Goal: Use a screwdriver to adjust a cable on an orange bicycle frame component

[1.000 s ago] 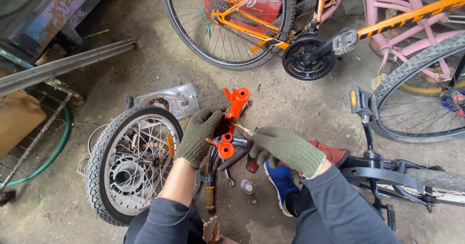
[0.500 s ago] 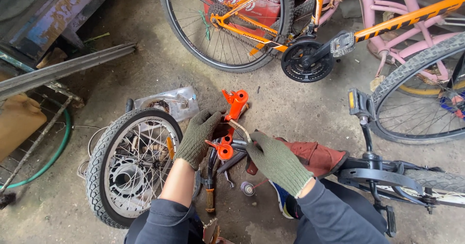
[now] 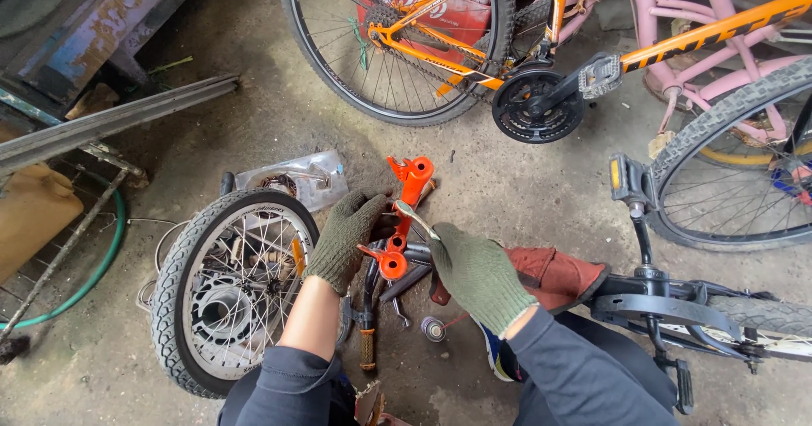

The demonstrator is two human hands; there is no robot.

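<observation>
Our left hand: in a green knit glove, it lies closed over the orange metal bicycle fork, clasping its lower part near the centre of the view.
Our right hand: also in a green knit glove, at four o'clock from the fork, it pinches a slim silvery tool whose tip touches the fork; the fingers are closed on the tool.
Work piece: the orange fork lies on the grey concrete floor, its top pointing to twelve o'clock.
Progress: we judge the work to be mid-way; the fork is off any frame, loose parts lie about, and nothing looks refitted yet.
At nine o'clock: a small black-tyred spoked wheel lies flat, just beside our left forearm.
At eleven o'clock: a clear plastic bag of small parts.
At six o'clock: a black handlebar with a brown grip and a small round metal part.
At twelve to two o'clock: an orange bicycle and a pink bicycle frame stand close.
At three o'clock: a black pedal and crank crowd our right side.
</observation>
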